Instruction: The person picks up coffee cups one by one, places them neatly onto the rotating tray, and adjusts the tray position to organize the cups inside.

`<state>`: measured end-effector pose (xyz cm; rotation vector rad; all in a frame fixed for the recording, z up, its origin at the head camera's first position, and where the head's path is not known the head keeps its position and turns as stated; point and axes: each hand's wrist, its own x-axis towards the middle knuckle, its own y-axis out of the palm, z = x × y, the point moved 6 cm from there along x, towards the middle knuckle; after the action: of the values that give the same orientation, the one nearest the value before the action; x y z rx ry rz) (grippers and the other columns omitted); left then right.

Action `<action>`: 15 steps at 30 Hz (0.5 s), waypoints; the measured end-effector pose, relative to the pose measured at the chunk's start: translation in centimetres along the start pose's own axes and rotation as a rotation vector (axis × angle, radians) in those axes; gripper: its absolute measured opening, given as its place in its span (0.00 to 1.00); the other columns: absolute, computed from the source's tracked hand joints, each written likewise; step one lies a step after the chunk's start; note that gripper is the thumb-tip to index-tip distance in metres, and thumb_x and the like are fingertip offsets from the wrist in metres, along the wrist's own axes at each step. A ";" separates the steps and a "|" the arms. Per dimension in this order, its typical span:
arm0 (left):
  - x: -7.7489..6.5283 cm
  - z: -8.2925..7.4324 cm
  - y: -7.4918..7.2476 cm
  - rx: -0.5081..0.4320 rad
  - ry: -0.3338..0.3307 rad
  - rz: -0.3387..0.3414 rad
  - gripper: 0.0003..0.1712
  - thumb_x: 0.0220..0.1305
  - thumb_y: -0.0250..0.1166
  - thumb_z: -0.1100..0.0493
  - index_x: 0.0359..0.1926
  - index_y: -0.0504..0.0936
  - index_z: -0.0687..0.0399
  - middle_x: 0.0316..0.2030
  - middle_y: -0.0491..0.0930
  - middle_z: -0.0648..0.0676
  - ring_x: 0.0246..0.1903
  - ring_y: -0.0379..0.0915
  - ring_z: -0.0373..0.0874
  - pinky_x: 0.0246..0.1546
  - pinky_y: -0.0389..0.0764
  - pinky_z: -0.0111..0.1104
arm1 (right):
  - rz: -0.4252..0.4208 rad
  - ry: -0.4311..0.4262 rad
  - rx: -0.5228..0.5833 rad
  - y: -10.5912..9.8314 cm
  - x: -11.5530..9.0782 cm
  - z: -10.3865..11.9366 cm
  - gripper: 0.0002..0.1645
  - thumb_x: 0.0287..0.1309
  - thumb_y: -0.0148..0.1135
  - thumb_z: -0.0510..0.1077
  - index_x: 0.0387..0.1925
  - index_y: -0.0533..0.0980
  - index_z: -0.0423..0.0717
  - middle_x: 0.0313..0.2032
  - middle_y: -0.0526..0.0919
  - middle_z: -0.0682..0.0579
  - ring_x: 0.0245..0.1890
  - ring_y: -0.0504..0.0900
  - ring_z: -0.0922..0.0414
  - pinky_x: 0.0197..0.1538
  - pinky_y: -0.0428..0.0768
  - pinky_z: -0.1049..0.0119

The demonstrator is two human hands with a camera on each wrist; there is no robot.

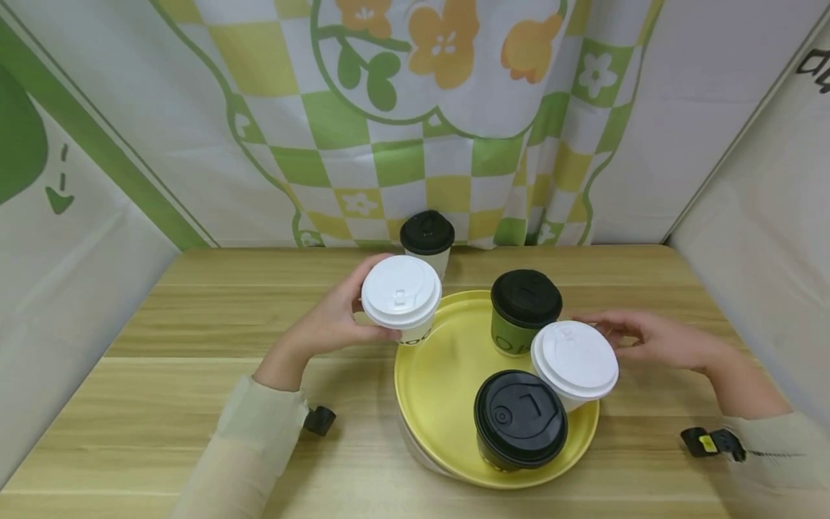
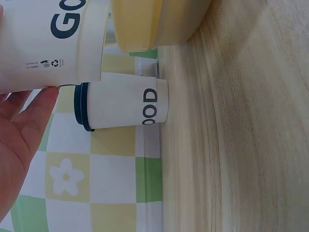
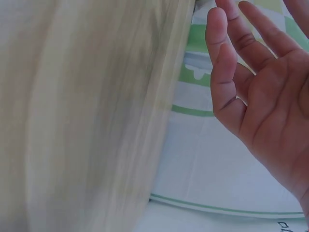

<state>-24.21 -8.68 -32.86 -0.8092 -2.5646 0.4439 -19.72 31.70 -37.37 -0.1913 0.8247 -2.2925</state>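
Note:
My left hand [image 1: 337,313] grips a white paper coffee cup [image 1: 400,295] with a white lid. It holds the cup upright at the left rim of a round yellow tray [image 1: 441,396]. In the left wrist view, this held cup [image 2: 43,48] shows dark lettering, and its base is raised off the tabletop. My right hand [image 1: 668,342] is beside another white-lidded cup [image 1: 576,364] at the tray's right side. The right wrist view shows that hand [image 3: 270,96] with loosely bent fingers and nothing in its palm.
On the tray stand a green cup with a black lid [image 1: 526,299] and a nearer black-lidded cup [image 1: 520,418]. Behind the tray, a white cup with a black lid [image 1: 427,234] stands on the wooden table [image 1: 162,404]. A checkered curtain [image 1: 395,166] hangs along the back edge.

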 end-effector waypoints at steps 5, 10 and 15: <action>-0.1 -0.1 0.0 0.003 0.001 0.001 0.56 0.44 0.80 0.67 0.73 0.59 0.50 0.67 0.68 0.55 0.63 0.68 0.50 0.55 0.79 0.49 | 0.027 -0.019 0.060 0.8 -1.6 0.6 0.33 0.63 0.62 0.34 0.68 0.64 0.32 0.47 0.82 0.63 0.42 0.80 0.64 0.38 0.84 0.65; -0.1 -0.3 0.1 0.011 0.004 -0.002 0.57 0.44 0.80 0.68 0.73 0.58 0.51 0.67 0.67 0.55 0.63 0.68 0.50 0.55 0.79 0.48 | 0.024 -0.092 0.064 1.8 -2.3 1.1 0.38 0.59 0.65 0.31 0.70 0.64 0.44 0.43 0.81 0.62 0.38 0.79 0.64 0.33 0.83 0.66; -0.2 -0.4 0.2 0.007 0.008 0.004 0.57 0.44 0.80 0.68 0.73 0.59 0.52 0.67 0.67 0.55 0.63 0.67 0.50 0.56 0.79 0.46 | 0.018 -0.127 0.052 2.7 -2.3 1.4 0.39 0.57 0.67 0.31 0.67 0.64 0.52 0.38 0.78 0.61 0.37 0.77 0.61 0.29 0.81 0.68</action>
<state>-23.77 -8.56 -32.62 -0.8126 -2.5535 0.4501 -15.96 30.93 -37.72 -0.3013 0.6994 -2.2566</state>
